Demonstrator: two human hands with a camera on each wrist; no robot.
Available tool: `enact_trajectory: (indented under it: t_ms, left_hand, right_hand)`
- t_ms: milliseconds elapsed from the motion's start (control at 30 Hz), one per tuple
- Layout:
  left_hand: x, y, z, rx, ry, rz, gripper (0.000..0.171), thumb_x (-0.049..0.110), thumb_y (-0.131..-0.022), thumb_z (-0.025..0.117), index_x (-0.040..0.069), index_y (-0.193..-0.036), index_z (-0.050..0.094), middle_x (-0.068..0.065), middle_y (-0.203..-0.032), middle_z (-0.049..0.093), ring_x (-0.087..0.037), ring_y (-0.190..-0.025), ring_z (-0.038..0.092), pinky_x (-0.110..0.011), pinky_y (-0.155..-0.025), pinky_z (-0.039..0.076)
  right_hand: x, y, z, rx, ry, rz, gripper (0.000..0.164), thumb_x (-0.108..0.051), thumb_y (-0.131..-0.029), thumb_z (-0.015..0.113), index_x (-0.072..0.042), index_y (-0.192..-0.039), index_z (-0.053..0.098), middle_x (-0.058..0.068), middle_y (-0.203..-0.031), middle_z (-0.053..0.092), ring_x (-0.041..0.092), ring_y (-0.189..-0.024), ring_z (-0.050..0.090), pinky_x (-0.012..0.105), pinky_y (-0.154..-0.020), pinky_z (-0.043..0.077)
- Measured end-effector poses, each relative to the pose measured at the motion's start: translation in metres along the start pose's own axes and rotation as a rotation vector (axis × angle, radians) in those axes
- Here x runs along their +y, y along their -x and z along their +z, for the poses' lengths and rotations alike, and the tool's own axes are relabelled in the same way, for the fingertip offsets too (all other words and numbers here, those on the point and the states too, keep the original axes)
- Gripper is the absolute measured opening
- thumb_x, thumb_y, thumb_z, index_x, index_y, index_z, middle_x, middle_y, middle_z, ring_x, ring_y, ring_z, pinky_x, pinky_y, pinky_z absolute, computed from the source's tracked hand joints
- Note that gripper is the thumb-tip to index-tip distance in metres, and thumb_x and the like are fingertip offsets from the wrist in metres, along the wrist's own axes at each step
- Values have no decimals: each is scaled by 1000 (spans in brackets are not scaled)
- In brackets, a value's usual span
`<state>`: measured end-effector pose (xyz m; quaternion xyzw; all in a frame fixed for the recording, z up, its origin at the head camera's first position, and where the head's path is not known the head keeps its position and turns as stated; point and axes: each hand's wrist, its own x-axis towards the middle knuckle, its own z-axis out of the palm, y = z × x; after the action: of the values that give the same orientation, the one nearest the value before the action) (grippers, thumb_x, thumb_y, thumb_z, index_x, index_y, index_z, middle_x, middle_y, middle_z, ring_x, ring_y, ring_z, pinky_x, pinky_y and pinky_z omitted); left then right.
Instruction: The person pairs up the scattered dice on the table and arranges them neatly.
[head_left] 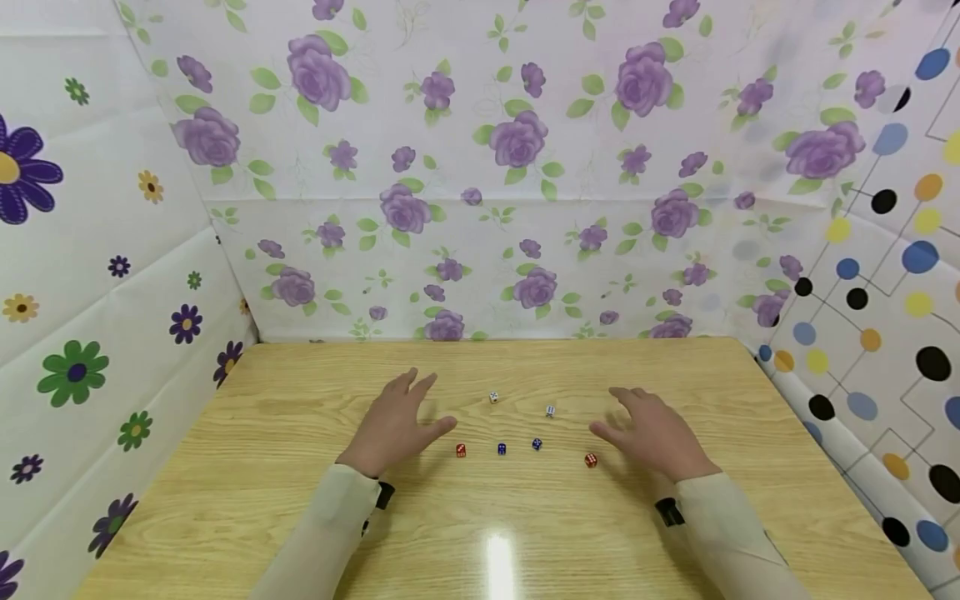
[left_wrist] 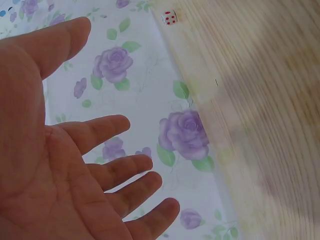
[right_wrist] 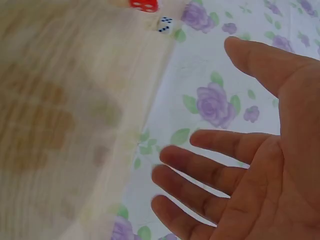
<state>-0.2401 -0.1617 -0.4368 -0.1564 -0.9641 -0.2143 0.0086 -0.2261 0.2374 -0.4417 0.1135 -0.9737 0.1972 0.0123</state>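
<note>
Both hands hover over the wooden table with fingers spread and nothing in them. My left hand [head_left: 392, 429] is nearest a red die [head_left: 461, 451], which lies just right of its thumb. My right hand [head_left: 651, 432] is nearest another red die [head_left: 591, 460], a little left of and below its thumb. Between the hands lie two blue dice, one left [head_left: 502, 449] and one right [head_left: 537, 444]. Farther back are a white die [head_left: 493, 397] and a second white die [head_left: 550, 412]. In the left wrist view a white die [left_wrist: 170, 18] shows red pips; in the right wrist view one [right_wrist: 164, 24] has dark blue pips.
The wooden table [head_left: 300, 517] meets a back wall of purple-rose cloth [head_left: 465, 250]. Cloth with flowers [head_left: 97, 292] hangs on the left, cloth with coloured dots [head_left: 870, 350] on the right. Dark bands [head_left: 670, 512] circle the wrists.
</note>
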Motion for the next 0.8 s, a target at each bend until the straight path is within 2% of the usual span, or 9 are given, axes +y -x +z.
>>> enact_trajectory:
  t_ms: [133, 267, 467, 633, 800]
  left_hand:
    - [3, 0, 0, -13, 24, 6, 82, 57, -98, 64, 9, -159, 39, -23, -164, 30, -46, -150, 31, -65, -113, 35]
    - [8, 1, 0, -34, 65, 0, 76, 53, -98, 65, 10, -157, 44, -21, -162, 37, -44, -147, 36, -66, -109, 38]
    - [11, 3, 0, -62, 130, -9, 68, 47, -98, 68, 12, -154, 49, -16, -153, 48, -40, -138, 48, -63, -104, 45]
    - [11, 2, 2, -69, 151, -6, 65, 40, -98, 71, 12, -153, 50, -17, -152, 50, -39, -137, 51, -61, -104, 46]
    - [12, -1, 6, -106, 145, 11, 59, 34, -96, 75, 9, -147, 56, -16, -144, 58, -36, -129, 58, -55, -102, 49]
  right_hand:
    - [-1, -1, -3, -42, -44, 2, 76, -56, -98, 63, 0, -148, 51, 24, -134, 64, 46, -125, 58, 63, -97, 49]
    - [-2, -4, -4, -78, -47, -10, 65, -49, -99, 66, -2, -143, 57, 18, -121, 69, 33, -106, 68, 55, -87, 55]
    - [-6, -8, -5, -139, -39, -42, 50, -38, -98, 71, -3, -134, 65, 8, -106, 71, 21, -91, 67, 47, -80, 56]
    - [-10, -10, -5, -156, -32, -92, 40, -30, -98, 73, -3, -127, 68, 3, -100, 70, 18, -88, 66, 45, -79, 55]
    - [-11, -11, -4, -179, -12, -112, 33, -25, -97, 73, -6, -123, 71, 0, -96, 69, 14, -86, 64, 43, -78, 55]
